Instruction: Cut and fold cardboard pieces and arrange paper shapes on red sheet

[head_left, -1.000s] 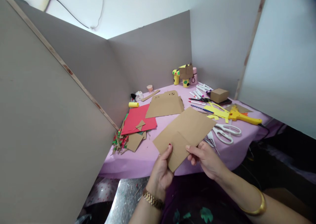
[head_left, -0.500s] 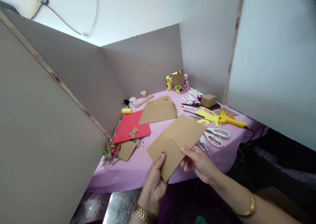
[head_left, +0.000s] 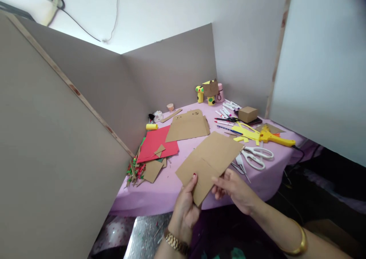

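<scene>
I hold a flat brown cardboard sheet point(head_left: 210, 160) with a crease line over the near edge of the pink-covered table point(head_left: 171, 183). My left hand point(head_left: 185, 205) grips its lower corner, thumb on top. My right hand point(head_left: 233, 188) pinches the sheet's right lower edge with fingers closed on it. A gold watch is on my left wrist and a gold bangle on my right.
On the table lie white scissors point(head_left: 256, 154), a yellow glue gun point(head_left: 274, 136), yellow paper cut-outs, markers point(head_left: 225, 116), a small brown box point(head_left: 247, 114), a larger cardboard piece point(head_left: 187, 126), red paper point(head_left: 157, 144), scraps point(head_left: 137, 171) and a yellow-brown craft figure point(head_left: 208, 91). Grey partition boards surround the table.
The sheet and both hands stay in the same grip. The view shifted slightly; the right fingers slid a little along the sheet's edge.
</scene>
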The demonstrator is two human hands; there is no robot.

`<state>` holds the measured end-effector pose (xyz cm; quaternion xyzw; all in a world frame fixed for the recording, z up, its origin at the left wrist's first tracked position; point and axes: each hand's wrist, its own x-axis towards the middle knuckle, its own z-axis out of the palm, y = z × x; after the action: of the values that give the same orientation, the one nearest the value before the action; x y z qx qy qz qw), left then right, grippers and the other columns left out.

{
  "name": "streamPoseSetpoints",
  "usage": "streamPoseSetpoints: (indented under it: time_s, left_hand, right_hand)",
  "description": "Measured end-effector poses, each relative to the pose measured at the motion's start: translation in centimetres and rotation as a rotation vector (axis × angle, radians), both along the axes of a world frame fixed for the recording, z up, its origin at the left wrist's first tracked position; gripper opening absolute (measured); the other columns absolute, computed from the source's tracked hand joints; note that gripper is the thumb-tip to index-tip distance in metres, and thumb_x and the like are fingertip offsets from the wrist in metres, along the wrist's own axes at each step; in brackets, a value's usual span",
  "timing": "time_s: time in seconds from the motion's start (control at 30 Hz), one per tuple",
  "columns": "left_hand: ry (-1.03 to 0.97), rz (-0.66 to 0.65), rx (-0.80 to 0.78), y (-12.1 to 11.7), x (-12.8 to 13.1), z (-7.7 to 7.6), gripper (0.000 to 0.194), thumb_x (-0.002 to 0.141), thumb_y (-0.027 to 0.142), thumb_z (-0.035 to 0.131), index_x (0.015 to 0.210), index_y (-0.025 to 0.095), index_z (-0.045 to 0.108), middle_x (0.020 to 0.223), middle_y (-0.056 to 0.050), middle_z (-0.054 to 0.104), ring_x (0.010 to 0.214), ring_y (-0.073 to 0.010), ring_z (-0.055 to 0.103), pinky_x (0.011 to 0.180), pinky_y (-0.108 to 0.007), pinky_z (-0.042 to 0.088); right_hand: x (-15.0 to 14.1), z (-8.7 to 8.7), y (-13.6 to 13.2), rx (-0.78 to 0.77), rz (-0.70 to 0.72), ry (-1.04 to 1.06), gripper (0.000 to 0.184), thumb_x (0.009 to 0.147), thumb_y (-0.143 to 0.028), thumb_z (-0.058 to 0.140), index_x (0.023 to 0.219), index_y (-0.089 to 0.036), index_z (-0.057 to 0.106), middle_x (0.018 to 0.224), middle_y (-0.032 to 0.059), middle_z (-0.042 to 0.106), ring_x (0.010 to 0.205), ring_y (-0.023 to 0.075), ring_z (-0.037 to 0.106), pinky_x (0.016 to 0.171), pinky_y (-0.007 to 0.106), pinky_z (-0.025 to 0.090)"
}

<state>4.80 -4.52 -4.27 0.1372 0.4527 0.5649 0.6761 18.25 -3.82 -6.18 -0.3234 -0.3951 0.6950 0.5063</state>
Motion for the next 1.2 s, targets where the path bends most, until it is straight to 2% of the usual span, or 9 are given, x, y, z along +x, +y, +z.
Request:
streamPoseSetpoints:
  time_s: [0.17, 0.3, 0.37, 0.6, 0.7, 0.77, 0.9, 1.07, 1.2]
  left_hand:
    - [-0.092, 0.039, -0.087, 0.0, 0.4, 0.4, 0.031, 0.077, 0.013, 0.061, 0.107, 0.01, 0.057, 0.09, -0.009, 0.071, 0.073, -0.018, 0.068, 0.062, -0.026, 0.056]
    - [-0.132, 0.05, -0.146, -0.2, 0.6, 1.0, 0.03, 0.078, 0.011, 0.058, 0.109, 0.008, 0.056, 0.088, -0.009, 0.071, 0.068, -0.0159, 0.067, 0.053, -0.022, 0.055]
    - [-0.143, 0.057, -0.161, -0.4, 0.7, 1.4, 0.029, 0.079, 0.011, 0.057, 0.108, 0.008, 0.056, 0.088, -0.009, 0.071, 0.066, -0.0157, 0.067, 0.047, -0.02, 0.053]
    - [-0.116, 0.081, -0.118, -0.7, 0.9, 1.8, 0.027, 0.078, 0.01, 0.058, 0.105, 0.009, 0.057, 0.092, -0.009, 0.07, 0.07, -0.015, 0.067, 0.053, -0.021, 0.055]
    - [-0.055, 0.092, -0.044, -0.6, 0.7, 1.3, 0.026, 0.077, 0.01, 0.059, 0.103, 0.01, 0.059, 0.096, -0.009, 0.07, 0.074, -0.0152, 0.067, 0.059, -0.021, 0.056]
    - [0.0, 0.087, 0.015, -0.6, 0.7, 0.9, 0.026, 0.075, 0.012, 0.062, 0.101, 0.01, 0.059, 0.094, -0.009, 0.07, 0.074, -0.0152, 0.067, 0.06, -0.022, 0.055]
    - [0.102, 0.08, 0.168, -1.0, 0.9, 0.4, 0.034, 0.072, 0.02, 0.067, 0.103, 0.011, 0.058, 0.089, -0.009, 0.069, 0.078, -0.0174, 0.066, 0.064, -0.024, 0.054]
    - [0.13, 0.118, 0.228, -1.8, 1.5, 0.8, 0.043, 0.07, 0.022, 0.069, 0.111, 0.014, 0.056, 0.093, -0.007, 0.069, 0.089, -0.0193, 0.064, 0.072, -0.026, 0.052]
    - [0.04, 0.169, 0.137, -2.5, 1.8, 1.5, 0.037, 0.07, 0.02, 0.068, 0.106, 0.016, 0.057, 0.097, -0.006, 0.069, 0.086, -0.0178, 0.064, 0.072, -0.026, 0.053]
  right_hand:
    - [-0.6, -0.8, -0.4, 0.064, 0.038, 0.006, 0.042, 0.06, -0.024, 0.08, 0.093, -0.019, 0.054, 0.07, -0.0029, 0.066, 0.061, 0.0126, 0.06, 0.052, 0.022, 0.046]
    - [-0.9, -1.2, -0.4, 0.122, 0.065, 0.084, 0.049, 0.063, -0.02, 0.078, 0.104, -0.022, 0.051, 0.093, 0.0024, 0.068, 0.088, 0.0179, 0.063, 0.08, 0.032, 0.048]
    - [-1.0, -1.3, -0.3, 0.14, 0.071, 0.115, 0.048, 0.064, -0.02, 0.078, 0.104, -0.022, 0.051, 0.099, 0.0035, 0.067, 0.092, 0.0186, 0.062, 0.085, 0.035, 0.047]
    - [-1.1, -1.5, 0.0, 0.172, 0.074, 0.109, 0.052, 0.063, -0.022, 0.079, 0.105, -0.023, 0.049, 0.08, -0.0009, 0.067, 0.071, 0.0159, 0.063, 0.078, 0.034, 0.049]
    - [-1.0, -1.3, -0.1, 0.176, 0.077, 0.111, 0.051, 0.062, -0.024, 0.08, 0.103, -0.022, 0.051, 0.086, 0.0006, 0.067, 0.073, 0.015, 0.062, 0.074, 0.031, 0.05]
    - [-0.8, -1.1, -0.1, 0.164, 0.049, 0.071, 0.044, 0.063, -0.029, 0.079, 0.097, -0.02, 0.053, 0.083, 0.0005, 0.066, 0.066, 0.0126, 0.061, 0.064, 0.026, 0.05]
    - [-0.4, -0.5, -0.3, 0.125, -0.091, -0.043, 0.03, 0.073, -0.043, 0.067, 0.079, -0.016, 0.055, 0.057, -0.0036, 0.059, 0.044, 0.0084, 0.052, 0.044, 0.02, 0.042]
    - [-0.3, -0.3, -0.7, 0.115, -0.135, 0.043, 0.027, 0.074, -0.039, 0.067, 0.073, -0.015, 0.058, 0.058, -0.0022, 0.059, 0.047, 0.0085, 0.051, 0.045, 0.02, 0.042]
    - [-0.3, -0.7, -1.1, 0.139, -0.138, 0.077, 0.023, 0.075, -0.037, 0.067, 0.076, -0.015, 0.059, 0.061, -0.0016, 0.06, 0.05, 0.0091, 0.05, 0.046, 0.02, 0.043]
